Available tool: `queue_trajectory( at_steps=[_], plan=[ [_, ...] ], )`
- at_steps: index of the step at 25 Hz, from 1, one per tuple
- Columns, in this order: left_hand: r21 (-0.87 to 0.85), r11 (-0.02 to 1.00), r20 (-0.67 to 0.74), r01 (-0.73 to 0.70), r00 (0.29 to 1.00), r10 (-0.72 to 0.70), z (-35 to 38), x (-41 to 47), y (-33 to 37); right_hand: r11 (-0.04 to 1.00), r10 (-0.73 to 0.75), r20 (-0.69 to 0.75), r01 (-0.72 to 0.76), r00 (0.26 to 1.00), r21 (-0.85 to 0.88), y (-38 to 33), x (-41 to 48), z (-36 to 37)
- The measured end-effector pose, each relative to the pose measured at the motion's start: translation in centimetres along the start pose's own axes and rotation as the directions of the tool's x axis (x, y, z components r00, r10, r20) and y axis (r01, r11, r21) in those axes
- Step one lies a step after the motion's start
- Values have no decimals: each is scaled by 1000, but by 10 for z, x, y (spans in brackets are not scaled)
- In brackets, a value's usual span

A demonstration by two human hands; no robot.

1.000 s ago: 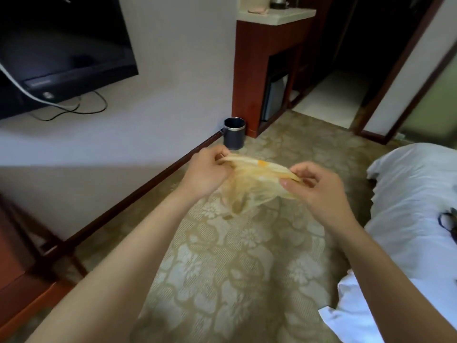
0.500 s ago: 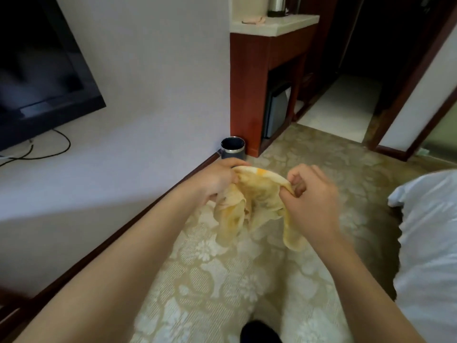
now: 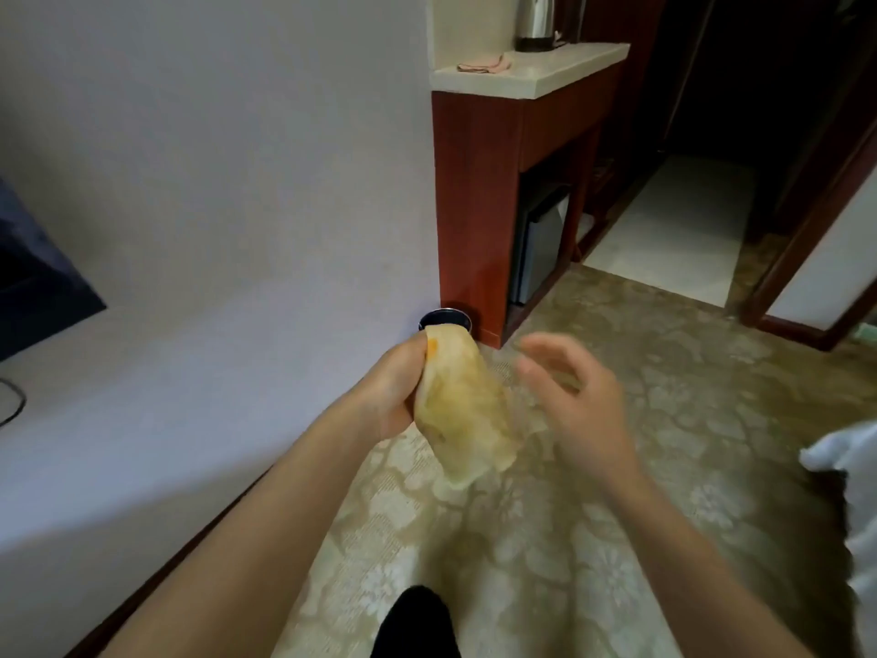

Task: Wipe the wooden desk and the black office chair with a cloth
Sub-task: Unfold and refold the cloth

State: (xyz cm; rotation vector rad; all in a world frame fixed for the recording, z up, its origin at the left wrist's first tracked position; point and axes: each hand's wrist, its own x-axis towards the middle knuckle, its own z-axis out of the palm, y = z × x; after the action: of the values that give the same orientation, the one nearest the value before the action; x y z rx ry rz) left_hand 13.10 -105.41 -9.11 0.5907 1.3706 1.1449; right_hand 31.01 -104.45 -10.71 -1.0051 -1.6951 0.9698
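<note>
- left hand [image 3: 387, 396] is closed round the top of the yellow cloth [image 3: 462, 410], thumb over the folded edge; the rest of the cloth hangs loose below the fist
- right hand [image 3: 574, 396] is spread, fingers apart and motion-blurred, just beside the hanging cloth; can't tell if a fingertip touches it, it grips nothing
- step in hand looks like readying the cloth: gather the loose tail into a flat pad (a dangling corner drags and smears), keep one clean face outward
- behind the cloth: a dark cup [image 3: 445, 319] on the patterned carpet [image 3: 617, 539], at the foot of a red-brown cabinet [image 3: 479, 192]
- wooden desk and black office chair aren't in view, so wiping hasn't started (my read)
</note>
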Motion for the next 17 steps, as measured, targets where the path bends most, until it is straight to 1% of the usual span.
queue_trajectory(
  at_steps=[1, 2, 3, 4, 9, 11, 12, 14, 17],
  plan=[
    [1, 1000, 52, 12, 999, -12, -6, 26, 13, 997, 83, 100, -82, 992, -13, 6, 36, 3],
    [11, 1000, 102, 17, 995, -18, -11, 49, 24, 989, 145, 220, -142, 965, -31, 10, 68, 9],
    [38, 999, 148, 10, 989, -16, -15, 74, 38, 982, 186, 318, -185, 930, -33, 14, 100, 17],
    [68, 998, 188, 3, 982, -16, -18, 95, 53, 974, 213, 382, -224, 899, -17, 17, 127, 24],
    [286, 958, 295, 37, 947, -124, -29, 203, 121, 938, 261, 521, -341, 813, 62, 48, 241, 48],
    [344, 935, 317, 83, 927, -199, -30, 249, 135, 923, 289, 582, -383, 760, 41, 69, 284, 51],
    [362, 927, 303, 100, 928, -219, -28, 270, 140, 920, 303, 587, -391, 750, 25, 80, 303, 52],
    [389, 916, 245, 101, 947, -208, -24, 313, 151, 906, 343, 529, -423, 776, 33, 104, 339, 49],
    [383, 921, 223, 74, 960, -170, -7, 385, 186, 879, 367, 440, -460, 819, 122, 141, 414, 38]
  ],
)
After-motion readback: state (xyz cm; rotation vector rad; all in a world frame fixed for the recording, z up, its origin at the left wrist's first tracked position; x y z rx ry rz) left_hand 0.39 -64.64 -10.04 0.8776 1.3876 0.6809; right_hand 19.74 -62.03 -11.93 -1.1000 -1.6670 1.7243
